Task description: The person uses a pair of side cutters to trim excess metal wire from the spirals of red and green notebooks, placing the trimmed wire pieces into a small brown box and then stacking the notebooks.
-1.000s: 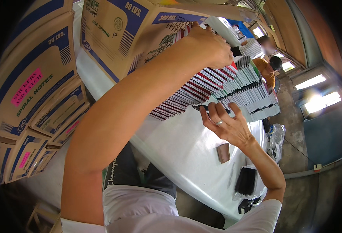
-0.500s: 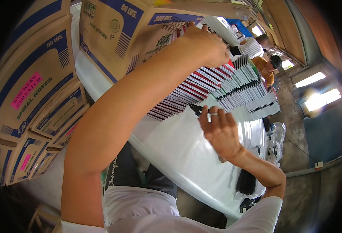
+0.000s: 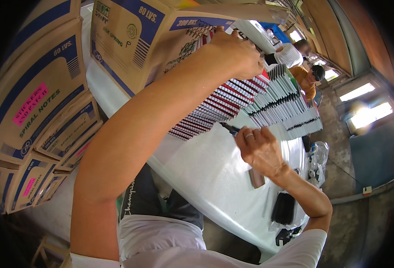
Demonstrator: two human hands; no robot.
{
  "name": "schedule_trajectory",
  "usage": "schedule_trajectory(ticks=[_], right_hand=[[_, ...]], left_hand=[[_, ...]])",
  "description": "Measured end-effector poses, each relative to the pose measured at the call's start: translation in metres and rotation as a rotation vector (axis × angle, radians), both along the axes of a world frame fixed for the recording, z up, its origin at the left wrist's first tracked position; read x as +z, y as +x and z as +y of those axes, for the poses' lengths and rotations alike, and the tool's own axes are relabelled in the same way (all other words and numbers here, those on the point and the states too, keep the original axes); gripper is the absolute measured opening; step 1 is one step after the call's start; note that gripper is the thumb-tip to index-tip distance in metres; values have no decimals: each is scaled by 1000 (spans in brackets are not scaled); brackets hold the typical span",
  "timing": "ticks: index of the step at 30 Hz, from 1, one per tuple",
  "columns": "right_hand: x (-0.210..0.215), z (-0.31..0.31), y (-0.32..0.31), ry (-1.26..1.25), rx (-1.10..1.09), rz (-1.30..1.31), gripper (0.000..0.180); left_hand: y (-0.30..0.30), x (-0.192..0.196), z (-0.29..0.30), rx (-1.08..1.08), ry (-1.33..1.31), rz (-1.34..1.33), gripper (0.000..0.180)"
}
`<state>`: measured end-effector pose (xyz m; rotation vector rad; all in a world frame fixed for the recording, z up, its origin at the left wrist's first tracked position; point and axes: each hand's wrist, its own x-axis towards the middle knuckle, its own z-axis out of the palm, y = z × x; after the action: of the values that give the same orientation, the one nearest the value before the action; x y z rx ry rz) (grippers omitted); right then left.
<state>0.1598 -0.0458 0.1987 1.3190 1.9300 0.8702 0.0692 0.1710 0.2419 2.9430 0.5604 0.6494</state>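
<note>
The left hand grips the top of the spiral notebook stack, fingers curled. At five o'clock from it, the right hand pinches a dark pen above the white surface.

Spiral notebooks stacked slanting on white table; dark pen beside

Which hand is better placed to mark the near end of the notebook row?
Probably the right hand: it holds a dark pen just beside the near end of the spiral notebook row. The left hand is up on top of the row.
</note>
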Motion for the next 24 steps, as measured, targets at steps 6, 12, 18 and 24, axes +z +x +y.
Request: schedule_trajectory(ticks=[6,12,18,24], right_hand=[[24,-6,-14,170,52,216,48],[26,0,7,150,188,-71,61],[17,6,21,168,318,-162,57],[16,3,16,156,315,-205,52]], left_hand=[[-1,1,-2,8,33,43,42],[-1,1,-1,-5,59,30,43],[-3,3,-3,-11,44,30,44],[-3,0,-1,-13,60,15,43]])
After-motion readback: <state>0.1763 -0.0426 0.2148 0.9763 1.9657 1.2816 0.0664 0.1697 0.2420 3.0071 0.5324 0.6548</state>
